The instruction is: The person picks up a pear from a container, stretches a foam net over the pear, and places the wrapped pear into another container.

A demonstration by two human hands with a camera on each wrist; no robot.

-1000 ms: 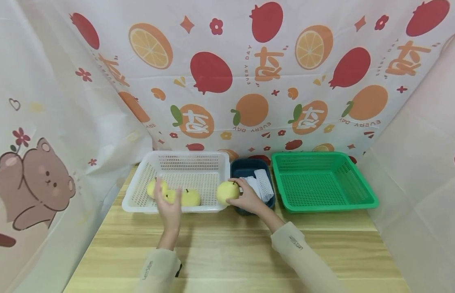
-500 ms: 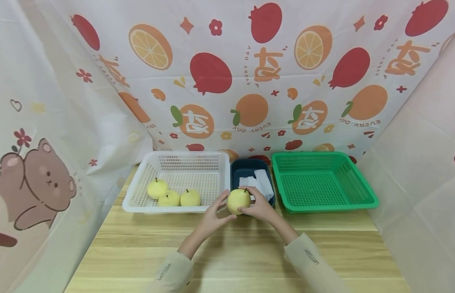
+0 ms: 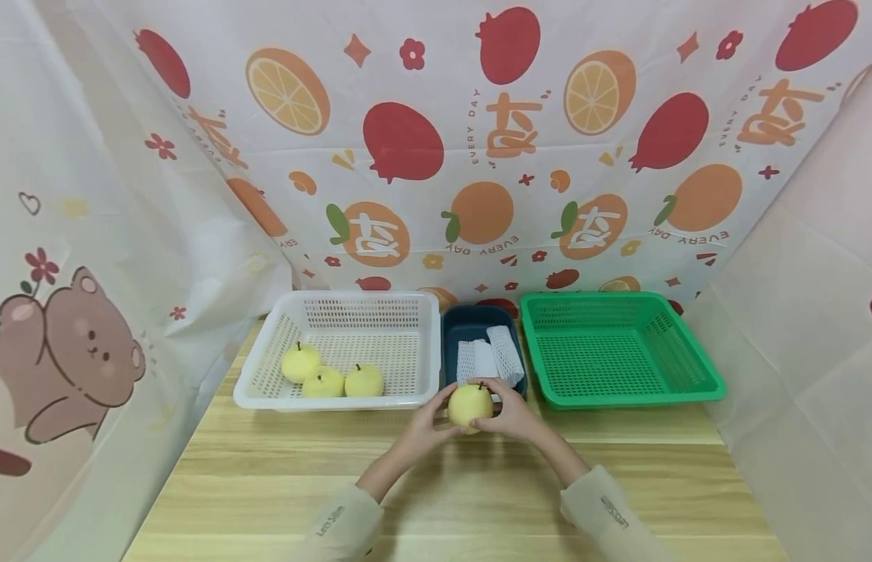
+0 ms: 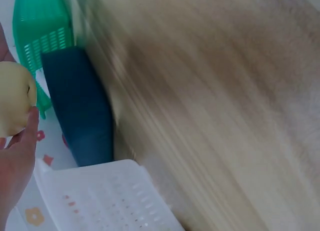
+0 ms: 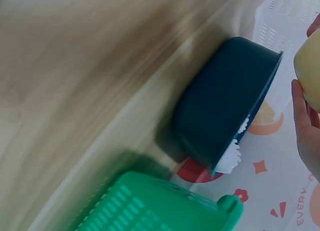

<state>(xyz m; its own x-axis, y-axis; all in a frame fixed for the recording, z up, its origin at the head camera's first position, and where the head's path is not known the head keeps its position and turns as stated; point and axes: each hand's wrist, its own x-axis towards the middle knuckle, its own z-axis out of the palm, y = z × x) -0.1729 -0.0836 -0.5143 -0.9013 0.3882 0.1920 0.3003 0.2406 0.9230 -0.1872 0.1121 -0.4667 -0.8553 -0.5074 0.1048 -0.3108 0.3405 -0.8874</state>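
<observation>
Both wrist views cut off the fruit point(image 4: 15, 97).

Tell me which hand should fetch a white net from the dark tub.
Probably the right hand: it lies nearer the white nets, and the left hand, also gripping the pear, could hold it alone.

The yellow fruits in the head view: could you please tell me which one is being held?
The fruit between the left hand and the right hand, gripped by both; the other three fruits lie in the white basket, touched by neither hand.
</observation>
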